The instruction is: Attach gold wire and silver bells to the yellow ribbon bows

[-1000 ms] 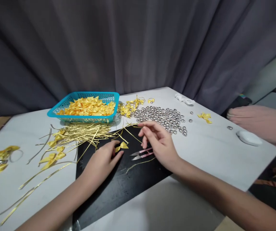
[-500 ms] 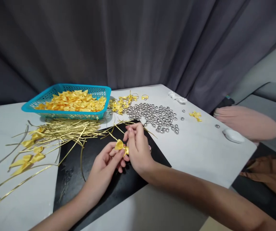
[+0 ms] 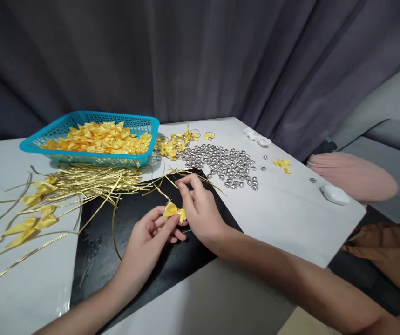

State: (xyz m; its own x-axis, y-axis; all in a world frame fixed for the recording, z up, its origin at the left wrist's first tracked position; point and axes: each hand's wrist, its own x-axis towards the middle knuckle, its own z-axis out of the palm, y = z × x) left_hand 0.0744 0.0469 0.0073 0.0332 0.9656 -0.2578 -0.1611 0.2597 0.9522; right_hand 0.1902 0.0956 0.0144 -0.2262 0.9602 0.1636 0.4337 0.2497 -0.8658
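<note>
One camera only, worn on the person's head, looking forward and down across the table [image 3: 283, 218] from close above. The curtain [image 3: 200, 60] fills twelve o'clock, the basket [image 3: 46, 139] sits near ten, and both forearms enter from six.

A mat [image 3: 158, 274] lies on the table [image 3: 290, 218] near its front edge. Both hands meet over the mat, the left hand [image 3: 147, 242] just left of the right hand [image 3: 201, 214], with a bow [image 3: 173, 211] between their fingertips. Behind the mat on the left lies a heap of wire ties [image 3: 91, 184], and behind that stands a basket [image 3: 42, 139] with bows in it. Right of the basket, behind the right hand, beads [image 3: 224, 165] lie spread. Loose bows [image 3: 28, 223] lie at the far left. A curtain [image 3: 186, 60] hangs behind the table.
</note>
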